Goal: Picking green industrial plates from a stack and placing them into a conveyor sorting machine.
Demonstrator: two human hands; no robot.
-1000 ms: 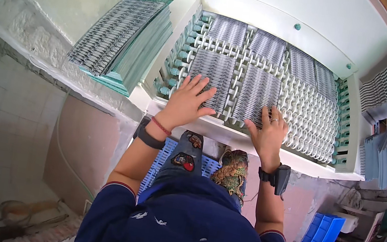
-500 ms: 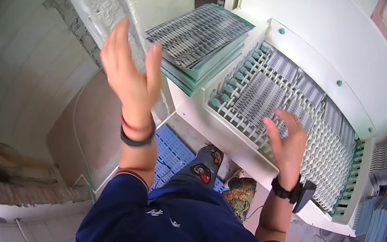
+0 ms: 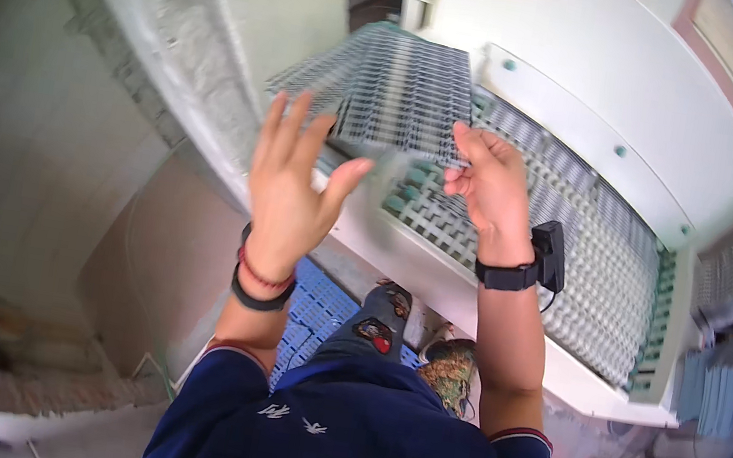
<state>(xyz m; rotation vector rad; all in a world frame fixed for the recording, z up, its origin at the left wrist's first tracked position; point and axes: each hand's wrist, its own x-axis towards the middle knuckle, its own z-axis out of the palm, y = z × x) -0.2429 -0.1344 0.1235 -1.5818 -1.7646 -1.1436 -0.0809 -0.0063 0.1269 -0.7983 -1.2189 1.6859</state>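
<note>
My right hand [image 3: 490, 179] pinches the near right corner of a thin patterned panel [image 3: 406, 93], which looks like a circuit board sheet in grey and black. The sheet lies turned and slightly raised over the stack of similar green-edged panels [image 3: 309, 74], mostly covering it. My left hand [image 3: 298, 176] is open with fingers spread, just in front of the stack and apart from my right hand. The fingertips overlap the stack's near edge in view; whether they touch it I cannot tell. To the right lies the white roller conveyor [image 3: 596, 311], with more patterned panels on it, blurred.
A white machine housing [image 3: 587, 82] rises behind the conveyor. At the far right stand blue-grey panels [image 3: 714, 390] on edge. A blue plastic pallet [image 3: 313, 302] lies on the floor by my legs, and a pale wall [image 3: 63, 165] runs along the left.
My right hand has moved left from above the conveyor and taken hold of the top panel's corner, turning the sheet. My left hand has come right and lower, still open.
</note>
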